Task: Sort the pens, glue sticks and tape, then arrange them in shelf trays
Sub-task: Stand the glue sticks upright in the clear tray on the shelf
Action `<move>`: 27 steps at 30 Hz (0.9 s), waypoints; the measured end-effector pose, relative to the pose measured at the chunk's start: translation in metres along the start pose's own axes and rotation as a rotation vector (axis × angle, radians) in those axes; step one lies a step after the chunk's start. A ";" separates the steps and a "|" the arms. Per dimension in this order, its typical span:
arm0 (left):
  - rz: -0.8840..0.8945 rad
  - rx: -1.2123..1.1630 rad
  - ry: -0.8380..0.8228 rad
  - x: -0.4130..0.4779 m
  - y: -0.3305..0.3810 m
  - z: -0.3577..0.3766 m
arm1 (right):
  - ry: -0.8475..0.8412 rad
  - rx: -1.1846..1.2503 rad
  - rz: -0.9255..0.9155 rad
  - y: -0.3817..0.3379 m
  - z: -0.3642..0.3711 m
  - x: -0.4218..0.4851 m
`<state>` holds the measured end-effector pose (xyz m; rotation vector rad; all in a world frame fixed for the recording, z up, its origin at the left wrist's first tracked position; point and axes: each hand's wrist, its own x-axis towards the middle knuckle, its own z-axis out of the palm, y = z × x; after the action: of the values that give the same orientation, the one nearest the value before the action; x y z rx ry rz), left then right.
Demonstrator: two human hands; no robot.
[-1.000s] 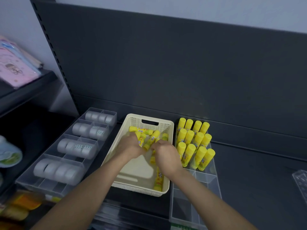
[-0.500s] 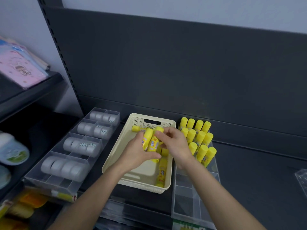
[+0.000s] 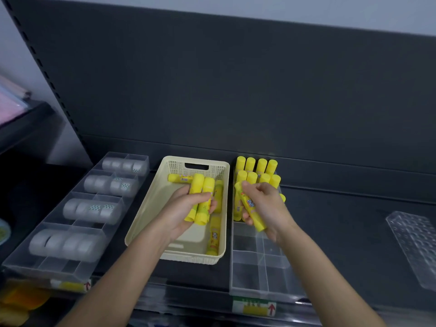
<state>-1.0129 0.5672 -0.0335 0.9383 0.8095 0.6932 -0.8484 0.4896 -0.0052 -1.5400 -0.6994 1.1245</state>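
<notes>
The likeliest slip is sitting in the left hand [image 3: 186,208]; it is clutching a bundle of glue sticks [image 3: 203,197], at least two, over the cream basket [image 3: 145,208], and smooth round tubes squeezed side by side could be sliding past one another and dropping out of the bottom of the fist; its fingers are curling tightly round the bundle with the thumb lying across the front. The right hand [image 3: 267,206] is grasping a single glue stick [image 3: 251,206] slantwise, cap end up, fingers wrapping it closely; it is hovering just in front of the standing sticks [image 3: 257,167], which are filling the far compartments of the clear divided tray [image 3: 259,279]; pushing the new one in at this tilt could be knocking the upright rows over, I judge, since nothing seems to be bracing them from the front. More loose sticks [image 3: 214,234] are lying in the basket, so the sorting is looking part done; to the left, tape rolls [image 3: 92,208] are sitting in rows in another clear tray [image 3: 59,267].
</notes>
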 end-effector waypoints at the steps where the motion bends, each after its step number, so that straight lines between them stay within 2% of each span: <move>1: -0.015 -0.033 0.009 0.000 0.000 0.001 | 0.003 -0.038 0.013 0.000 -0.005 -0.002; 3: -0.060 -0.074 0.035 0.000 -0.001 0.005 | -0.017 -0.092 0.050 -0.002 -0.015 -0.006; 7: -0.104 -0.001 0.036 0.001 -0.003 0.008 | -0.119 -0.144 0.104 -0.006 -0.038 -0.013; 12: -0.090 0.043 0.006 0.001 -0.006 0.010 | -0.153 -0.521 -0.003 -0.007 -0.051 -0.015; 16: -0.073 0.053 -0.002 0.000 -0.008 0.012 | -0.134 -0.841 -0.164 0.002 -0.037 -0.011; 21: -0.031 0.101 -0.016 -0.004 -0.012 0.012 | -0.161 -0.965 -0.278 0.004 -0.028 -0.009; 27: -0.008 0.116 -0.004 -0.007 -0.012 0.014 | -0.189 -1.110 -0.283 -0.002 -0.029 -0.008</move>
<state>-1.0032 0.5510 -0.0373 1.0398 0.8565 0.6429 -0.8244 0.4718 -0.0005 -2.1206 -1.8050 0.6563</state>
